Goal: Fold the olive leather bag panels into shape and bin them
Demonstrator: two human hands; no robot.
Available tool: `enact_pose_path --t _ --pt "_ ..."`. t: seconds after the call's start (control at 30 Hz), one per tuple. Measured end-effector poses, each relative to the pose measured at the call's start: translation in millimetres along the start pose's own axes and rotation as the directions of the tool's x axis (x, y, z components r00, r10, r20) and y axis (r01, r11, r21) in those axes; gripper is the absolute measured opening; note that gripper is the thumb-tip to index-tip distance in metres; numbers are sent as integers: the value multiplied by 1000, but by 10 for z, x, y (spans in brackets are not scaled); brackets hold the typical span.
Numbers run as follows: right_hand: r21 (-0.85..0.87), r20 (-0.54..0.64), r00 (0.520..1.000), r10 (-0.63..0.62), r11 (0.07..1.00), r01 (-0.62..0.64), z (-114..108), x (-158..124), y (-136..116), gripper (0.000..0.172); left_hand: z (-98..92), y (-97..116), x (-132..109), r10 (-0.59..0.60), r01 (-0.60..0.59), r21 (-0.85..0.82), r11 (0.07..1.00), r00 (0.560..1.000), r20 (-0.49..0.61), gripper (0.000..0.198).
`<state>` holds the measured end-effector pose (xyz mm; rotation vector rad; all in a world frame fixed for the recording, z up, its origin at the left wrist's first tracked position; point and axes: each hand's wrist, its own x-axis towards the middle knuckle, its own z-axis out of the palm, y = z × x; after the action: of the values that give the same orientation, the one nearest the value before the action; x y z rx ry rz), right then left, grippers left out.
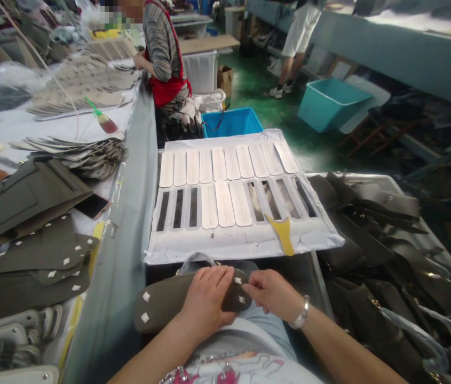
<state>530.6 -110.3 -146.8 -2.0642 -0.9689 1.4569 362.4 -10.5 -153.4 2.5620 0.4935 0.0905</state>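
Observation:
A dark olive handbag [165,305] rests across my lap, its long rounded base facing up, with small white squares near both ends. My left hand [208,296] lies over the base and holds it, fingers together and thumb on the near side. At the right end, beside two white squares, my right hand [270,292] is closed in a pinch; whatever is between its fingertips is too small to make out. Behind the bag stands a white-covered board [185,248] with two rows of white rounded strips [225,204], some with dark openings. A yellow piece [283,234] lies on its front edge.
On the left table are olive panels [29,266], stacked pieces [97,157] and a green-tipped bottle [105,122]. To the right, a bin holds olive bags [381,256]. A co-worker in a red apron [165,88] stands ahead, near a blue bin [235,121].

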Motion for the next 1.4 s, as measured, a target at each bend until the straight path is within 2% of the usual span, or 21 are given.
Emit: enact_pose_path --t 0.23,0.43,0.53,0.6,0.7,0.77,0.87,0.97,1.07,1.23,1.4 --pt "-33 6 999 45 998 -45 -22 0 -46 25 21 7 16 -11 11 18 1000 1000 1 74" --pt "-162 -43 999 1 987 -8 -44 -23 -133 23 13 16 42 -7 7 34 999 1000 10 80" --pt "-172 -28 999 -24 985 19 -70 -25 -157 24 -20 13 34 68 -70 52 996 997 32 79" --pt "-158 -28 999 -29 987 24 -77 -13 -141 24 -41 11 14 150 -151 54 987 988 22 65" --pt "-105 -43 999 -23 994 18 -64 28 -64 25 -60 19 -17 223 -223 53 973 975 5 40" --pt "-20 -36 999 -12 1000 11 -46 61 8 27 -63 33 -22 215 -215 56 975 977 10 33" --pt "194 15 1000 -18 981 14 -13 104 120 31 -59 65 4 166 -167 56 984 986 23 34" --pt "409 50 998 -49 912 24 35 128 216 39 -52 99 49 125 -129 56 990 990 59 36" --pt "547 45 997 -57 837 23 100 129 282 46 -41 121 79 101 -105 54 993 992 70 37" --pt "621 -14 1000 -24 783 27 195 117 301 47 -9 119 93 85 -86 35 996 996 32 38" --pt "534 -136 991 -10 841 82 248 144 235 44 40 140 166 52 -52 8 999 998 28 43"
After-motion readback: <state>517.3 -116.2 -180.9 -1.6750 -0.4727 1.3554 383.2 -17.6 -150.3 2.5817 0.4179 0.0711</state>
